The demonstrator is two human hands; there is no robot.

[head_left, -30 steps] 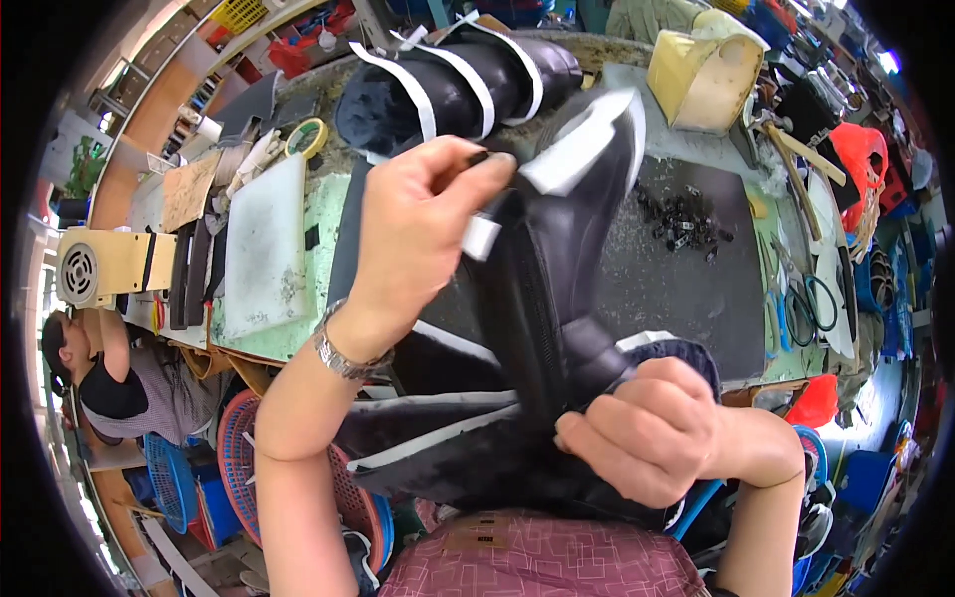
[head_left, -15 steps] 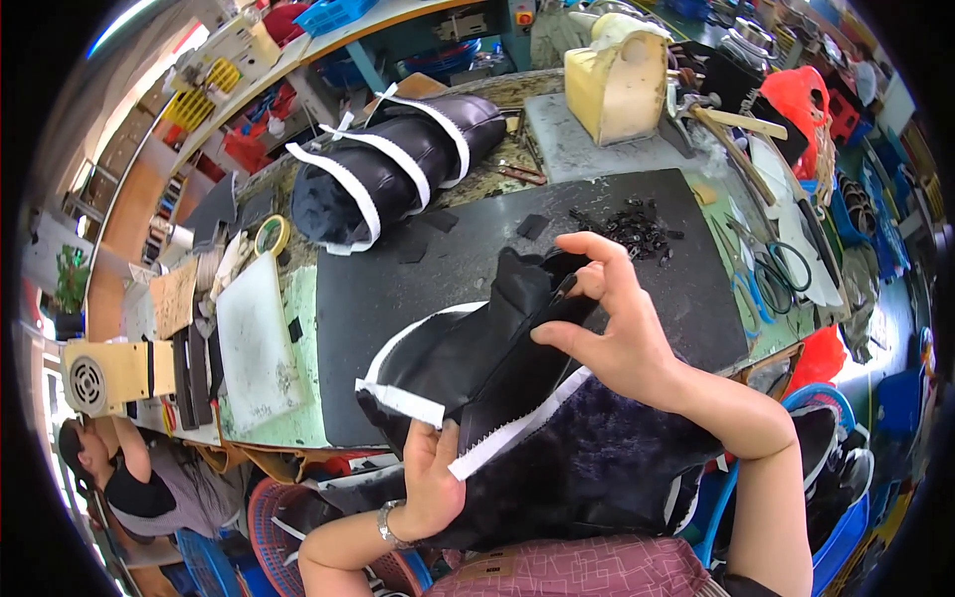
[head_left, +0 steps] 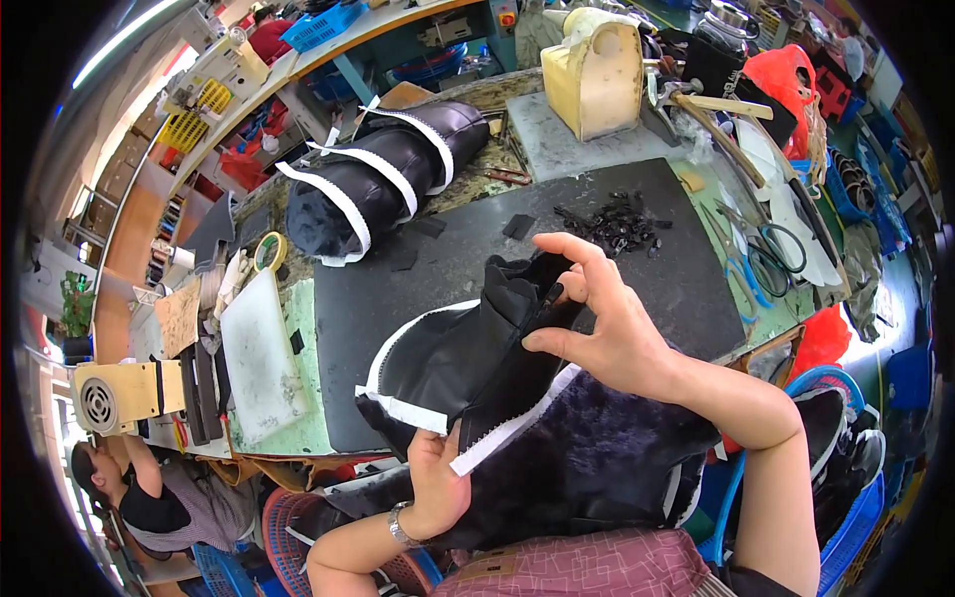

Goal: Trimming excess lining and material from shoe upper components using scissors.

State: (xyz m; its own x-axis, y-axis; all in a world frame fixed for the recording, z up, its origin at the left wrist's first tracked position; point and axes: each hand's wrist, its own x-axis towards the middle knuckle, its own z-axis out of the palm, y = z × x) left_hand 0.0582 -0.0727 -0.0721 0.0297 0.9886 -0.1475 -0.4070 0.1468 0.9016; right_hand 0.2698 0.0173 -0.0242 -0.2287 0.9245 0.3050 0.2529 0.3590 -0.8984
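Observation:
A black leather boot upper (head_left: 430, 353) with white tape along its edges is held over the front of the work mat. My left hand (head_left: 438, 488) is closed, pinching the upper's near end between the two white tape ends. My right hand (head_left: 617, 333) has its fingers bent inside the upper's opening, gripping the far dark edge; its thumb stands apart from the index finger. Small dark details at those fingertips are too hidden to make out. Dark plush material (head_left: 607, 438) hangs from the upper toward my lap.
Finished-looking uppers with white tape (head_left: 383, 164) lie rolled at the mat's far left. Small black parts (head_left: 617, 227) are heaped on the dark mat (head_left: 398, 289). Scissors (head_left: 776, 257) lie at right, a yellow tape roll (head_left: 270, 252) at left. A yellowish block (head_left: 594, 85) stands behind.
The view has shifted slightly, so the table items sit a little differently in the picture. Both hands keep their grip, and the upper's folds have turned slightly.

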